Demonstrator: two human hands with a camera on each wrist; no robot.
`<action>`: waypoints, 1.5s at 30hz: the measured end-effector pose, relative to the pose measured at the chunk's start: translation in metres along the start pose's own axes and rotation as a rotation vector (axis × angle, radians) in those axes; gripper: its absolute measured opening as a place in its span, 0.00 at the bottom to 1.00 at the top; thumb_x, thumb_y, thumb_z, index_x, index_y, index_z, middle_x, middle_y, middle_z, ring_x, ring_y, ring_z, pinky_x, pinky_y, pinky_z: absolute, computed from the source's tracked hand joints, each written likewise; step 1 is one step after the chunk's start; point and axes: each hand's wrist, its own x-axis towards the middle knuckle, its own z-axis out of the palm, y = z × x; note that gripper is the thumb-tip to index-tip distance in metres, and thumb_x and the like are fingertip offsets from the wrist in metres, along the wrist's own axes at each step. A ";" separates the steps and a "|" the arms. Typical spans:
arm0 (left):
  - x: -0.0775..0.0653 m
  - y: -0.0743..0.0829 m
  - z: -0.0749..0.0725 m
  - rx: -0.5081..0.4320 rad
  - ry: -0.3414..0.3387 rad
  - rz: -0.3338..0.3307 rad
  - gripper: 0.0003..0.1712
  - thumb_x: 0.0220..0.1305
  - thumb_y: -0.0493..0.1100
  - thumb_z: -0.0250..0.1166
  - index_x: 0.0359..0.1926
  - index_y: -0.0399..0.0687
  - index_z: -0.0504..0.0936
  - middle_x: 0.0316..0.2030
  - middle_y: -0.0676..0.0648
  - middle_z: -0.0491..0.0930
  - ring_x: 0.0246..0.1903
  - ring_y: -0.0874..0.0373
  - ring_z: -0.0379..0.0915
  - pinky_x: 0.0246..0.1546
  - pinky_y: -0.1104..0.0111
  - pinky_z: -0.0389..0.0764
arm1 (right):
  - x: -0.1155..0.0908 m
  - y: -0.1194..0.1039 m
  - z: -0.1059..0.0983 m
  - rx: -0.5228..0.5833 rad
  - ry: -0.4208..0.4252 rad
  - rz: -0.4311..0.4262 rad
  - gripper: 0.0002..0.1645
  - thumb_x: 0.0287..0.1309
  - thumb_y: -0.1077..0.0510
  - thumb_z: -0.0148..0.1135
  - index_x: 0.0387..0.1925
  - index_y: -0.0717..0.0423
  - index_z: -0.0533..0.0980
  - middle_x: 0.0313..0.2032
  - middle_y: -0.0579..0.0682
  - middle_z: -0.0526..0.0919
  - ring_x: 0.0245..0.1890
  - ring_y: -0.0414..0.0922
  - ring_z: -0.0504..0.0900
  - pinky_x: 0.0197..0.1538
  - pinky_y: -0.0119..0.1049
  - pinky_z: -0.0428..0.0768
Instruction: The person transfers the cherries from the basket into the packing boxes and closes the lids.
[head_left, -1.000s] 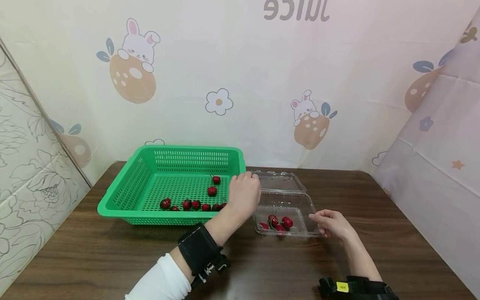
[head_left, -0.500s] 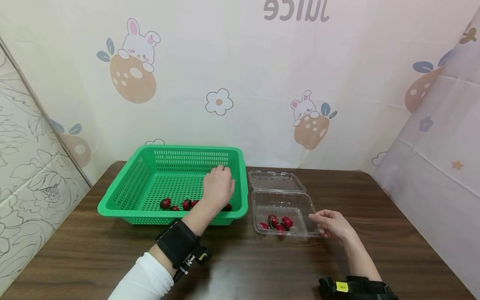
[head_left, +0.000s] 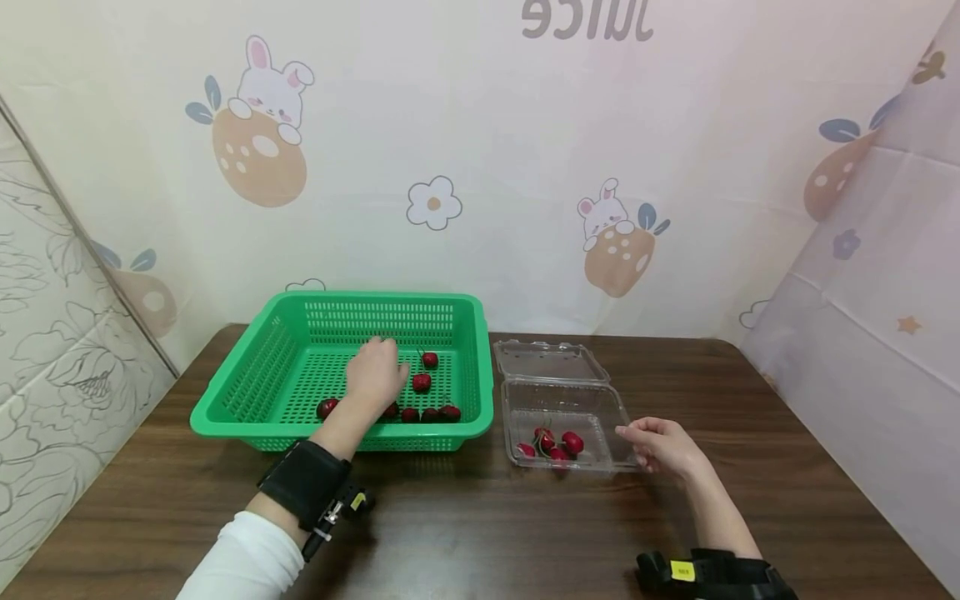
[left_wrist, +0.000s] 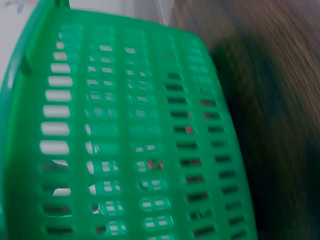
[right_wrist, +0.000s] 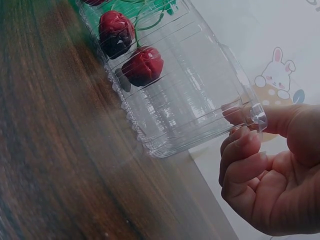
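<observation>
A green plastic basket [head_left: 247,379] holds several dark red cherries [head_left: 422,382], most along its near side. My left hand [head_left: 375,375] hangs over the basket's middle, back of the hand up and thumb apart on the right. Its fingertips are hidden, and nothing shows in its grasp. The left wrist view has only the basket's slotted wall [left_wrist: 125,125]. To the right lies a clear plastic clamshell box [head_left: 562,404], lid folded back, with several stemmed cherries [right_wrist: 143,66] inside. My right hand [head_left: 660,446] pinches the box's right rim between thumb and fingers [right_wrist: 245,145].
The dark wood table [head_left: 465,525] carries both containers, side by side with a narrow gap between. The box's lid [head_left: 551,362] lies toward the back. A printed curtain [head_left: 510,167] hangs right behind the table, with another panel [head_left: 885,350] along the right.
My left hand has swung leftward from beside the box, across the basket's right part, to its middle. The right hand stays on the box's rim, and the cherries in view keep their places.
</observation>
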 end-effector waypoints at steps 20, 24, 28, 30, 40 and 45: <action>-0.002 -0.064 -0.015 -0.078 -0.343 -0.148 0.15 0.57 0.46 0.60 0.24 0.41 0.68 0.18 0.45 0.64 0.18 0.55 0.60 0.19 0.66 0.60 | 0.001 0.001 0.001 0.002 -0.006 -0.008 0.17 0.57 0.54 0.56 0.33 0.67 0.67 0.16 0.45 0.66 0.15 0.38 0.66 0.19 0.30 0.68; -0.003 -0.070 -0.018 -0.085 -0.390 -0.159 0.15 0.57 0.45 0.60 0.21 0.43 0.66 0.17 0.47 0.63 0.17 0.57 0.60 0.20 0.66 0.61 | 0.001 0.001 0.001 0.007 -0.007 -0.009 0.16 0.57 0.54 0.56 0.32 0.66 0.68 0.16 0.45 0.66 0.15 0.37 0.66 0.19 0.30 0.68; -0.003 -0.073 -0.018 -0.079 -0.446 -0.171 0.14 0.56 0.44 0.61 0.21 0.42 0.68 0.16 0.47 0.64 0.16 0.57 0.60 0.20 0.67 0.62 | 0.000 0.001 0.000 0.014 -0.013 -0.011 0.15 0.57 0.55 0.56 0.32 0.66 0.67 0.16 0.45 0.66 0.14 0.38 0.65 0.19 0.30 0.68; -0.004 -0.074 -0.017 -0.075 -0.472 -0.176 0.14 0.56 0.44 0.62 0.25 0.37 0.71 0.18 0.45 0.67 0.18 0.56 0.63 0.20 0.66 0.63 | 0.000 0.001 0.000 0.012 -0.014 -0.012 0.15 0.57 0.54 0.56 0.32 0.66 0.67 0.16 0.45 0.66 0.14 0.38 0.66 0.19 0.30 0.68; -0.006 -0.074 -0.012 -0.041 -0.519 -0.183 0.21 0.54 0.41 0.63 0.41 0.26 0.70 0.30 0.38 0.72 0.29 0.49 0.69 0.27 0.62 0.68 | 0.001 0.002 0.000 0.010 -0.014 -0.009 0.17 0.57 0.54 0.56 0.32 0.67 0.68 0.16 0.45 0.67 0.15 0.38 0.66 0.19 0.31 0.68; -0.006 -0.074 -0.010 -0.041 -0.537 -0.176 0.21 0.55 0.40 0.62 0.43 0.26 0.70 0.32 0.37 0.73 0.31 0.46 0.70 0.30 0.61 0.70 | 0.001 0.001 0.000 0.007 -0.013 -0.007 0.17 0.57 0.54 0.56 0.33 0.68 0.68 0.16 0.45 0.67 0.15 0.38 0.66 0.19 0.30 0.68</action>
